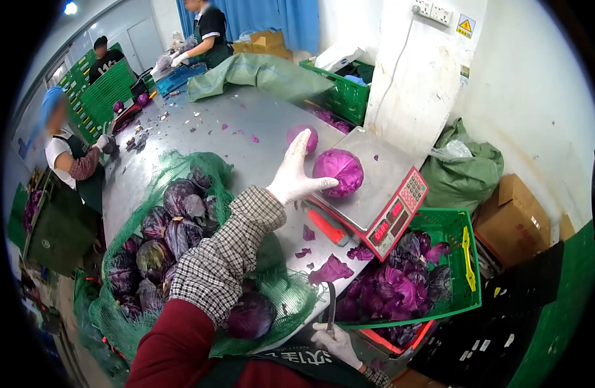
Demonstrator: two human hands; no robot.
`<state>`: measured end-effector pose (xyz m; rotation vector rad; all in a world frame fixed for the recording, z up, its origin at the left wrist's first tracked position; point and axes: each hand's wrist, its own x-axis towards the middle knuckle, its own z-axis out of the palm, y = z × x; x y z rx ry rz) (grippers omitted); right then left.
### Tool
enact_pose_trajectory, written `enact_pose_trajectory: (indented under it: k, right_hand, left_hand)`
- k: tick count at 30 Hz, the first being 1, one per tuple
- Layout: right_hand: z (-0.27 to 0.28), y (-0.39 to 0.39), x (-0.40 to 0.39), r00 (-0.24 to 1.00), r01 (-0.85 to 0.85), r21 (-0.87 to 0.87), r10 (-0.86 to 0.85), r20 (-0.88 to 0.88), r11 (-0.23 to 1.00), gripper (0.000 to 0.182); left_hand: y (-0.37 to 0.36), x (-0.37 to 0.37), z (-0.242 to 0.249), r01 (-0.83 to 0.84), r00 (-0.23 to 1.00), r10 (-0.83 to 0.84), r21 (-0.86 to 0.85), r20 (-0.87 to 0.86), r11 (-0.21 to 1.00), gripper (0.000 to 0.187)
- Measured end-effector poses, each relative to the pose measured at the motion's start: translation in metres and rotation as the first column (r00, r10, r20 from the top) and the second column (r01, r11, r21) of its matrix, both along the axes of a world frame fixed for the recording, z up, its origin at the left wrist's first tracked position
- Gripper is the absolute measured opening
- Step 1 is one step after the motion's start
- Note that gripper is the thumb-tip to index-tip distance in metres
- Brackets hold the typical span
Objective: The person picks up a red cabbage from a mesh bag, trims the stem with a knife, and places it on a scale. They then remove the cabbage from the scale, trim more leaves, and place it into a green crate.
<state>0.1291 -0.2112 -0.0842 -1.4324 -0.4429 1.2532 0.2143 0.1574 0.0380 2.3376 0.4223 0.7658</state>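
My left hand [296, 173], in a white glove, reaches over the table with thumb and fingers spread wide. Its thumb tip is right at the edge of a peeled red cabbage [339, 172] resting on a digital scale [368, 184]. Behind the fingers a second peeled cabbage [305, 137] is partly hidden. Low in the view, close to my apron, my right hand [337, 344] is gloved too and wrapped round a knife [331, 302], its dark curved blade pointing up. Under my left forearm lies a green net bag [200, 167] full of unpeeled red cabbages [181, 236].
A red-handled tool [328, 225] lies beside the scale. At right a green crate [475, 271] holds loose purple leaves [394, 291]. Leaf scraps dot the metal table [245, 116]. A green sack [252, 70] lies at the far end; co-workers [71, 142] stand along the left and back.
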Motion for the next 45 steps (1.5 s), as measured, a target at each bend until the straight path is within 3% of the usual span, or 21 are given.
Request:
enact_pose_trajectory:
  k: [16, 21, 24, 25, 26, 27, 28, 29, 31, 32, 33, 34, 36, 37, 38, 39, 41, 42, 43, 44, 45]
  right_hand:
    - [-0.008, 0.004, 0.001, 0.994, 0.067, -0.013, -0.068, -0.083, 0.998, 0.025]
    - [-0.007, 0.011, 0.005, 0.991, 0.103, -0.033, -0.106, -0.084, 0.994, 0.024]
    - [-0.012, 0.015, 0.006, 0.992, 0.129, 0.005, -0.129, 0.012, 0.992, 0.025]
    - [-0.01, 0.017, 0.01, 0.987, 0.155, 0.055, -0.157, 0.035, 0.986, 0.024]
    - [-0.008, 0.02, 0.016, 0.98, 0.182, 0.114, -0.189, 0.056, 0.977, 0.023]
    - [-0.007, 0.027, 0.024, 0.971, 0.213, 0.182, -0.229, 0.071, 0.96, 0.022]
    - [0.008, 0.04, 0.036, 0.957, 0.224, 0.167, -0.249, 0.148, 0.96, 0.021]
    - [0.025, 0.056, 0.045, 0.922, 0.345, 0.224, -0.374, 0.1, 0.911, 0.017]
    - [0.039, 0.08, 0.073, 0.875, 0.235, 0.288, -0.331, 0.353, 0.928, 0.02]
    - [0.051, 0.098, 0.087, 0.422, 0.056, 0.334, -0.326, 0.846, 0.941, 0.024]
    - [0.064, 0.118, 0.099, -0.241, -0.113, 0.263, -0.284, 0.928, 0.958, 0.028]
    - [0.071, 0.139, 0.103, -0.045, -0.108, 0.362, -0.369, 0.928, 0.926, 0.033]
    - [0.089, 0.179, 0.111, -0.027, -0.173, 0.459, -0.47, 0.882, 0.872, 0.034]
    - [0.098, 0.197, 0.114, -0.202, -0.267, 0.45, -0.506, 0.839, 0.852, 0.031]
    - [0.11, 0.213, 0.101, 0.368, -0.031, 0.58, -0.53, 0.764, 0.814, 0.025]
    - [0.105, 0.222, 0.104, 0.417, -0.097, 0.537, -0.456, 0.786, 0.838, 0.021]
    - [0.09, 0.237, 0.103, 0.417, -0.139, 0.525, -0.431, 0.8, 0.84, 0.021]
    - [0.095, 0.239, 0.106, -0.186, -0.36, 0.383, -0.467, 0.864, 0.851, 0.016]
    - [0.1, 0.236, 0.094, -0.296, -0.335, 0.305, -0.407, 0.864, 0.891, 0.014]
    - [0.093, 0.231, 0.086, -0.192, -0.416, 0.29, -0.395, 0.898, 0.862, 0.012]
    - [0.107, 0.221, 0.072, -0.101, -0.484, 0.244, -0.33, 0.938, 0.84, 0.013]
  left_hand:
    - [-0.022, 0.011, -0.003, 0.109, 0.983, -0.156, 0.372, 0.097, 0.922, 0.124]
    - [-0.028, 0.032, -0.014, 0.08, 0.98, 0.008, 0.434, -0.199, 0.897, 0.119]
    - [-0.003, 0.039, -0.024, -0.06, 0.998, 0.061, 0.038, -0.026, 0.997, 0.111]
    - [0.009, 0.039, -0.034, -0.161, 0.98, 0.157, 0.021, 0.122, 0.987, 0.096]
    - [0.008, 0.027, -0.024, -0.024, 0.975, 0.129, -0.494, 0.18, 0.869, 0.086]
    - [0.003, 0.014, -0.012, 0.16, 0.96, 0.12, -0.847, 0.253, 0.506, 0.076]
    - [0.011, 0.015, -0.035, 0.327, 0.889, 0.193, -0.871, 0.415, 0.367, 0.059]
    - [0.01, 0.001, -0.037, 0.336, 0.905, 0.184, -0.91, 0.384, 0.244, 0.056]
    - [-0.012, -0.024, -0.018, 0.279, 0.91, 0.274, -0.948, 0.311, 0.151, 0.054]
    - [-0.016, -0.032, -0.018, 0.281, 0.91, 0.279, -0.951, 0.307, 0.13, 0.053]
    - [-0.018, -0.038, -0.019, 0.283, 0.91, 0.285, -0.953, 0.302, 0.108, 0.052]
    - [-0.018, -0.044, -0.02, 0.293, 0.908, 0.269, -0.946, 0.32, 0.137, 0.056]
    - [-0.026, -0.057, -0.006, 0.279, 0.905, 0.282, -0.944, 0.319, 0.175, 0.057]
    - [-0.027, -0.062, 0.0, 0.271, 0.902, 0.29, -0.942, 0.32, 0.198, 0.058]
    - [-0.027, -0.062, 0.001, 0.215, 0.884, 0.355, -0.94, 0.303, 0.267, 0.059]
    - [-0.031, -0.064, 0.004, 0.268, 0.828, 0.428, -0.926, 0.363, 0.267, 0.054]
    - [-0.021, -0.074, -0.004, 0.334, 0.826, 0.356, -0.888, 0.438, 0.317, 0.054]
    - [-0.014, -0.071, -0.019, 0.33, 0.814, 0.401, -0.903, 0.42, 0.277, 0.055]
    - [-0.002, -0.068, -0.029, 0.333, 0.803, 0.437, -0.913, 0.406, 0.235, 0.056]
    - [-0.001, -0.074, -0.011, 0.299, 0.829, 0.497, -0.954, 0.256, -0.008, 0.061]
    - [0.02, -0.067, -0.026, 0.299, 0.811, 0.542, -0.953, 0.221, -0.058, 0.063]
